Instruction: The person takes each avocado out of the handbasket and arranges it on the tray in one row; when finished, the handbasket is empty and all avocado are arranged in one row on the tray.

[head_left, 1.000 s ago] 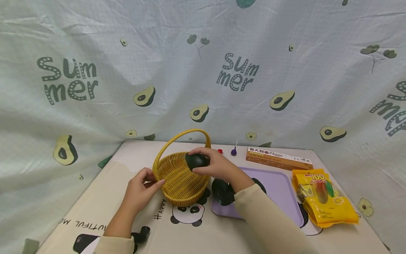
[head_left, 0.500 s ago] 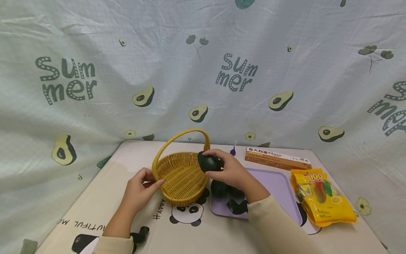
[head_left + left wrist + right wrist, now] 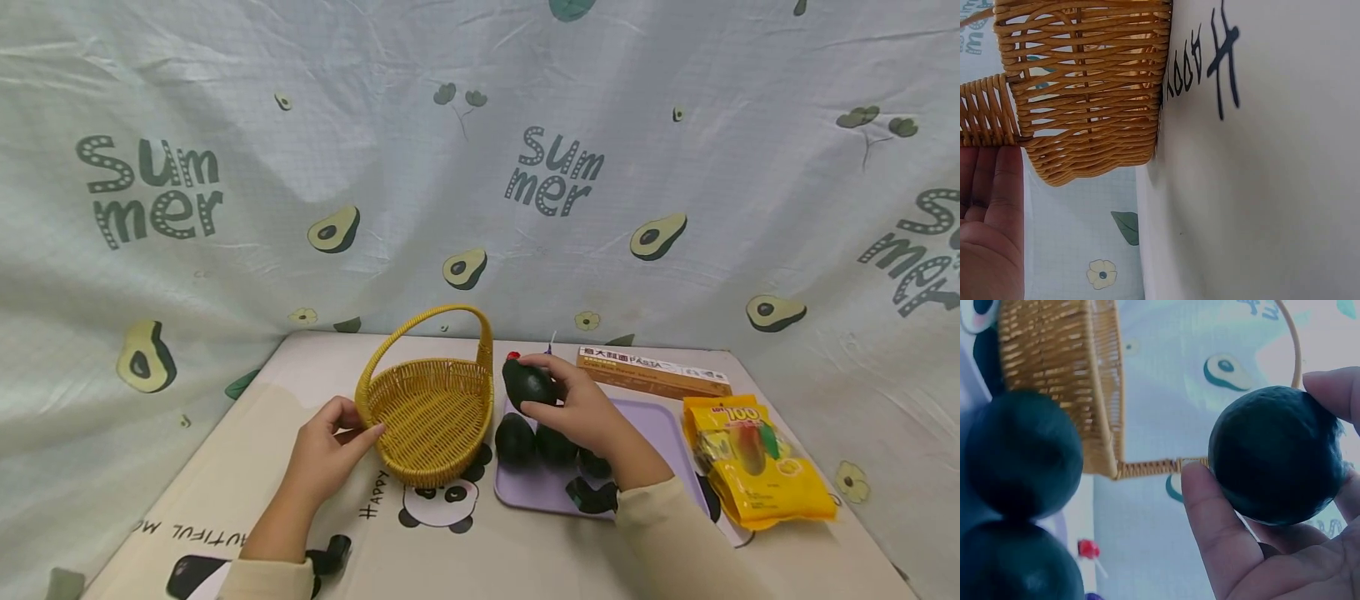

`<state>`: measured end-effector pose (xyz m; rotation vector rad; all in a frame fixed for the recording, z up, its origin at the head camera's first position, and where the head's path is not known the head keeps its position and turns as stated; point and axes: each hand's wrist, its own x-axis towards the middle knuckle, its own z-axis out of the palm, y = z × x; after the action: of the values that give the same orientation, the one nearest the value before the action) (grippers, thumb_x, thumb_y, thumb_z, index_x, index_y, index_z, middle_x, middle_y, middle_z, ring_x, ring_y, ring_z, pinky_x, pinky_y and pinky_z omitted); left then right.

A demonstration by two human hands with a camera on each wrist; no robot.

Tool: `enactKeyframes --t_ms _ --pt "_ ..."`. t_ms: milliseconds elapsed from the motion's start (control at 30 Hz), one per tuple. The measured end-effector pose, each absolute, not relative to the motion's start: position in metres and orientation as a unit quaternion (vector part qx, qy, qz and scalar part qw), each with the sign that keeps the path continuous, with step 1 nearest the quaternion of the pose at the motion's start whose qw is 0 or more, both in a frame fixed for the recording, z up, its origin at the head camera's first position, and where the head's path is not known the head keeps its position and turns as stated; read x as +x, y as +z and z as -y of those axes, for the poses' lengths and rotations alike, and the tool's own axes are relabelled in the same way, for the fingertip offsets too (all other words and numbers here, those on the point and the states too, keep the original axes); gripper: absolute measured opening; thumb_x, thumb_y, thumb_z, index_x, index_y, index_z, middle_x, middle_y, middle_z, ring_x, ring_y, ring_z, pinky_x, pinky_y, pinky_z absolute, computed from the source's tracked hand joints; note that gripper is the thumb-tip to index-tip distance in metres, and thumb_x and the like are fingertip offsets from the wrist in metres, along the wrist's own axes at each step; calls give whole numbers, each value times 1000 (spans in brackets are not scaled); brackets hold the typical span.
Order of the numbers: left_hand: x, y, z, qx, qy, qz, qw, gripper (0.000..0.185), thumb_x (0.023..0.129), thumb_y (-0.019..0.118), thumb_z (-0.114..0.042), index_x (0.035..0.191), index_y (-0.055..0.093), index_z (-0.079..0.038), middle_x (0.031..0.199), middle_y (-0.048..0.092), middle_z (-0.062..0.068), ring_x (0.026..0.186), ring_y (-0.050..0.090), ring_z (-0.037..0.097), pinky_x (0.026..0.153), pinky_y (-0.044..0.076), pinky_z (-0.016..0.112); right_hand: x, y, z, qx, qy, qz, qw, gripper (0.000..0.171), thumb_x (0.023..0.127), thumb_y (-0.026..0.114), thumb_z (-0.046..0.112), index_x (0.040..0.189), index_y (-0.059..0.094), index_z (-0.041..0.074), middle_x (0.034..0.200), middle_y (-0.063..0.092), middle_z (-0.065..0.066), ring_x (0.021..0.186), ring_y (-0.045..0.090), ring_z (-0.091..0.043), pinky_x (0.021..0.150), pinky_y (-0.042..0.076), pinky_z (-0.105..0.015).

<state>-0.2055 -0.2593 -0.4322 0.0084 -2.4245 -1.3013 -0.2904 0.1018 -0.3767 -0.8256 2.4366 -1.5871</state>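
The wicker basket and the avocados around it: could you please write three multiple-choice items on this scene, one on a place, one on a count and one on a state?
1. Where is the avocado that the right hand holds?
A. Inside the wicker basket
B. Above the purple tray, right of the basket
C. On the yellow snack bag

2. How many avocados does the head view show lying at the tray's near-left end, beside the basket?
A. None
B. At least two
C. Ten

3. What state is the wicker basket in?
A. Empty
B. Full of avocados
C. Tipped upside down

Key: 1 B, the fruit is in the hand's grip over the purple tray. 2 B, two dark avocados lie side by side there, others may be hidden by the hand. 3 A, its woven floor shows bare while the left hand holds its rim.
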Motion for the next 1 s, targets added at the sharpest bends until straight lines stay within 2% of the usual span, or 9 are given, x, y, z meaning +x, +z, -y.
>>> enactKeyframes --t_ms 333,467,733,1000 --pt "-204 -432 260 2 -463 865 196 27 88 83 -19 102 61 -11 98 68 3 96 64 15 88 60 25 -286 -382 -124 -243 -534 -808 57 54 91 79 19 141 60 28 148 52 -14 115 65 -36 94 57 -48" --pt "-204 -432 260 1 -462 865 195 27 89 83 -21 102 61 -11 99 68 3 96 64 15 88 59 24 -284 -385 -133 -221 -531 -816 54 58 91 80 24 143 57 29 148 53 -14 115 64 -34 96 57 -50" --pt "-205 -433 261 -3 -466 862 199 28 88 83 -21 101 61 -11 98 68 3 95 64 13 85 57 17 -280 -391 -149 -174 -544 -819 45 69 87 84 24 147 50 27 150 52 -15 128 59 -43 103 53 -58" --pt "-206 -434 261 -5 -470 860 197 28 88 84 -21 101 61 -10 98 68 3 95 64 12 84 56 14 -277 -402 -164 -135 -556 -820 30 65 87 84 22 145 54 26 154 47 -17 125 60 -43 100 56 -53"
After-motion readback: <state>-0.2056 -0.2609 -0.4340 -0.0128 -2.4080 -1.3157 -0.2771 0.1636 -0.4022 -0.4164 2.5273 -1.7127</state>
